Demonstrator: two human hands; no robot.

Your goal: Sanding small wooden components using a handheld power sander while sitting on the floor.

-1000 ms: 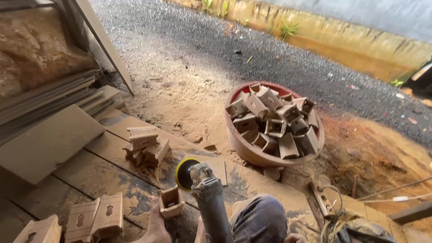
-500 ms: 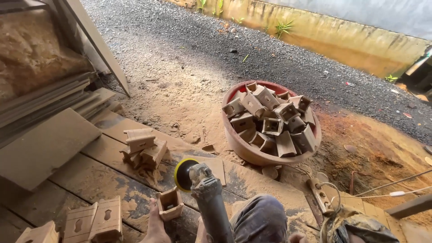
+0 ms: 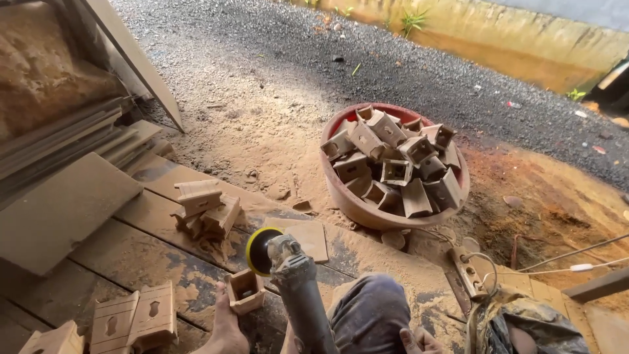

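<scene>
Currently left hand point(image 3: 226, 328) gripping small wooden box point(image 3: 244, 290) against plank surface point(image 3: 131, 255) for sanding, angle grinder point(image 3: 288, 275) braced on knee point(image 3: 368, 314); right hand's point(image 3: 419, 341) grip unclear.

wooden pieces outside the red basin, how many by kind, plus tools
Small open wooden box, held by the left hand: 1
Slotted wooden blocks at lower left: 3
Loose pile of wooden blocks: 1 pile, pieces too jumbled to count
Flat square wooden tile: 1
Angle grinder with yellow-edged disc: 1
Total: 7, with the pile as one
</scene>
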